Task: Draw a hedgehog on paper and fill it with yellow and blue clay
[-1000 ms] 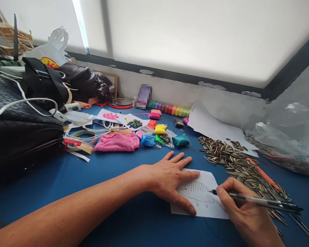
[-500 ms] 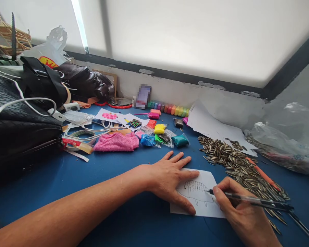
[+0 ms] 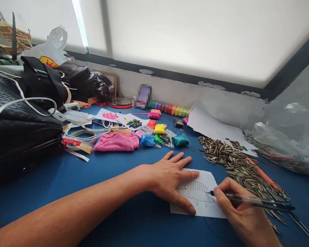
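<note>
A small white sheet of paper (image 3: 208, 210) lies on the blue table, bearing a line drawing of a rounded animal (image 3: 195, 188) with short legs and rows of little marks on its body. My left hand (image 3: 171, 180) rests flat on the sheet's left side, fingers spread. In my right hand (image 3: 243, 209) is a black pen (image 3: 257, 200), its tip on or just over the right part of the animal's body. The hand covers the sheet's lower right corner.
Striped sunflower seeds (image 3: 236, 168) lie heaped at right with an orange tool (image 3: 263, 175). Behind them are white sheets (image 3: 208, 120) and a plastic bag (image 3: 285, 144). Colourful clay packets (image 3: 159, 129), a pink cloth (image 3: 115, 141) and a black bag (image 3: 23, 137) stretch leftward.
The pen tip and my right hand have shifted very slightly to the right over the drawing. My left hand stays in place.
</note>
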Available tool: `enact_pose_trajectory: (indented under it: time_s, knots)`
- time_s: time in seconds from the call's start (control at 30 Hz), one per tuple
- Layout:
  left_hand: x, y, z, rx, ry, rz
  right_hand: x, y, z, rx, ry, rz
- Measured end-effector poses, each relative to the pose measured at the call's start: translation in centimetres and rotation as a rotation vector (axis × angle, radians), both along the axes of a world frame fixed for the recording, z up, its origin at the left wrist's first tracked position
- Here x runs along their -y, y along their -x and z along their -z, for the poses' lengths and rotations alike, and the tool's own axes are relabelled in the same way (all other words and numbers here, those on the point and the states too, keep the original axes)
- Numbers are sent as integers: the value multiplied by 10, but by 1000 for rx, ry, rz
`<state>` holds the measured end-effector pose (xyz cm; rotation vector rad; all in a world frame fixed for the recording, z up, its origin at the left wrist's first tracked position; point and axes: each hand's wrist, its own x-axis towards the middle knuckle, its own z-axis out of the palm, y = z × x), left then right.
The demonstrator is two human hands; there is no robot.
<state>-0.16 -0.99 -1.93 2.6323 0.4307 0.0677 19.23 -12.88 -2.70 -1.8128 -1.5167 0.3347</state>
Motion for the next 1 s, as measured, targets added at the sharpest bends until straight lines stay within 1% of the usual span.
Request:
enact_pose_trajectory:
  time_s: [0.03, 0.17, 0.33, 0.47, 0.67, 0.83, 1.0]
  knots:
    - [0, 0, 0, 1, -3, 0, 0, 0, 0, 3, -4, -13]
    - [0, 0, 0, 3, -1, -3, 1, -2, -1, 21, -7, 37]
    - [0, 0, -1, -13, 16, -3, -2, -15, 5, 122, -80, 3]
    - [0, 0, 0, -8, 13, -4, -3, -19, 9, 122, -63, -3]
    - [0, 0, 1, 0, 14, -1, -5, -14, 6, 122, -70, -24]
    - [0, 0, 0, 3, 16, -1, -3, -18, 10, 122, -45, -26]
    - [0, 0, 0, 1, 11, 0, -3, -20, 12, 126, -49, -22]
